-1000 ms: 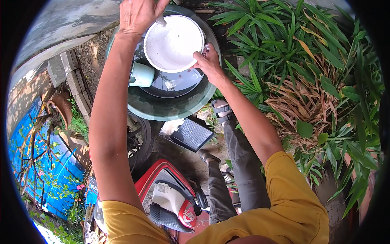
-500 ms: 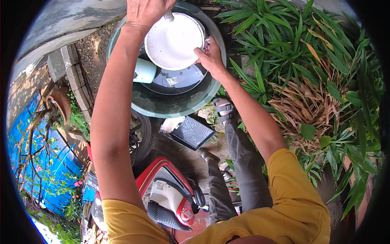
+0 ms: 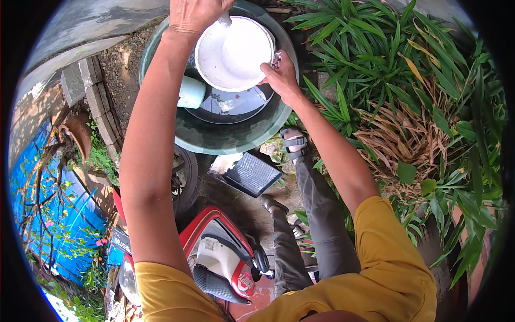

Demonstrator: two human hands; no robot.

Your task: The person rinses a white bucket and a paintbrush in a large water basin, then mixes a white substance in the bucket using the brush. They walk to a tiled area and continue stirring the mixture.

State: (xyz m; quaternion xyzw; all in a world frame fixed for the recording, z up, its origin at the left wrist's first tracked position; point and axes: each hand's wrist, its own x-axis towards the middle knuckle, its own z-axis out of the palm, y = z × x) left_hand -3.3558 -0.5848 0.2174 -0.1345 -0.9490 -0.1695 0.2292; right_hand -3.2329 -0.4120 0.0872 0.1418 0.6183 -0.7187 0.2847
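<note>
Gripping the right rim of a white round bowl (image 3: 234,52), the right hand (image 3: 277,77) is curled shut on that edge, fingers wrapped over it, with something small and pale pinched between hand and rim that is too small to make out. The left hand (image 3: 197,12) is closed over the bowl's far rim at the top of the view, its fingers folded down around the edge. Both arms reach well forward and are nearly straight, the left forearm running up the middle of the view, the right one coming in at a slant from the yellow sleeve. The one bowl is held tilted, its inside facing up, above a large dark green basin (image 3: 214,137).

In the basin lie one dark round plate or tray (image 3: 230,107) under the bowl and one pale green cup (image 3: 191,92) on its side at the left. Beside the basin, one black mesh-patterned mat (image 3: 252,174) rests on the ground. Two sandalled feet (image 3: 294,142) stand near it. One red scooter (image 3: 225,257) is below, and leafy plants (image 3: 407,96) fill the right.
</note>
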